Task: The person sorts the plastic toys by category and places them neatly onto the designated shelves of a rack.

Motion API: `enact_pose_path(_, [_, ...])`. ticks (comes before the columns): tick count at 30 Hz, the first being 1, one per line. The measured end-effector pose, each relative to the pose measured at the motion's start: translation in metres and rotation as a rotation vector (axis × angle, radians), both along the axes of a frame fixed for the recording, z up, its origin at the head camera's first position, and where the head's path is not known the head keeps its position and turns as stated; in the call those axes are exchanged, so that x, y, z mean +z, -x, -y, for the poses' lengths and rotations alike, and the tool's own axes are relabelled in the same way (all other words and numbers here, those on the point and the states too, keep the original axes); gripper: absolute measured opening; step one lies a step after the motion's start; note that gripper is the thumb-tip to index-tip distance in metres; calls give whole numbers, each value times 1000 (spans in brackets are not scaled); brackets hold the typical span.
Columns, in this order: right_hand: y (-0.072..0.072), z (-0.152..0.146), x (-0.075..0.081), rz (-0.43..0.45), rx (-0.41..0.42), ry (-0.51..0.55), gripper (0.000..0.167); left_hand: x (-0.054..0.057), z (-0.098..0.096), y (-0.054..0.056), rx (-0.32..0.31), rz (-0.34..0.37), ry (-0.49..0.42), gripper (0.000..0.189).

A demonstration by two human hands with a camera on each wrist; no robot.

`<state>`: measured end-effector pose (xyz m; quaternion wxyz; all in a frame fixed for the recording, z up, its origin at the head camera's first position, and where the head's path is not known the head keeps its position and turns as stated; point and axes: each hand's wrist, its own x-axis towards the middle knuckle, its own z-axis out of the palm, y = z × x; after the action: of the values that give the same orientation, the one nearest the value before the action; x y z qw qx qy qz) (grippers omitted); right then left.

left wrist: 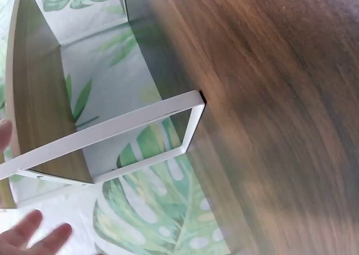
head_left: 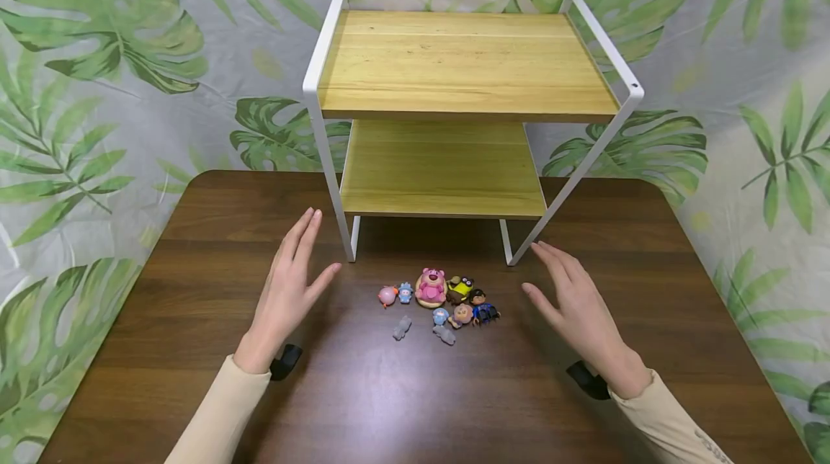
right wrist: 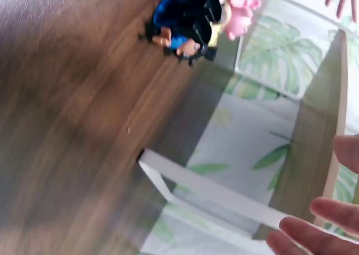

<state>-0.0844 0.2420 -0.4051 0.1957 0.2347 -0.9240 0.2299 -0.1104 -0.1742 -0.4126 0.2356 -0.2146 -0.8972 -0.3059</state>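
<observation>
My left hand (head_left: pixel 288 287) hovers over the table left of a group of small toy figures, fingers straight and holding nothing. On the other side my right hand (head_left: pixel 577 302) is held the same way, its fingertips overlapping the foot of the shelf in the head view. Between the hands lie a pink bear figure (head_left: pixel 431 287), a pink round figure (head_left: pixel 387 296), a small blue figure (head_left: pixel 405 292), a yellow-and-black figure (head_left: pixel 461 290) and a dark-haired figure in blue (head_left: pixel 483 308). Closer to me are a lion-like figure (head_left: pixel 462 315), another blue figure (head_left: pixel 440 316) and two grey figures (head_left: pixel 402 327).
A two-tier shelf with a white metal frame (head_left: pixel 327 154) stands at the back of the brown wooden table (head_left: pixel 389 406). Its upper board (head_left: pixel 460 60) and lower board (head_left: pixel 441 168) are light wood. Behind hangs a leaf-patterned cloth (head_left: pixel 97 39).
</observation>
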Motion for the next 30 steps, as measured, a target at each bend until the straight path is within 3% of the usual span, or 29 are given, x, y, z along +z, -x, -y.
enact_pose_path(10, [-3, 18, -15, 55, 131, 21, 57, -7, -5, 18, -101, -135, -162, 83])
enact_pose_path(19, [-3, 27, -27, 153, 221, 46, 60, -14, -11, 32, -126, -139, -231, 81])
enact_pose_path(30, [-4, 31, -42, 297, 240, 39, 55, -28, -16, 42, -133, -156, -219, 89])
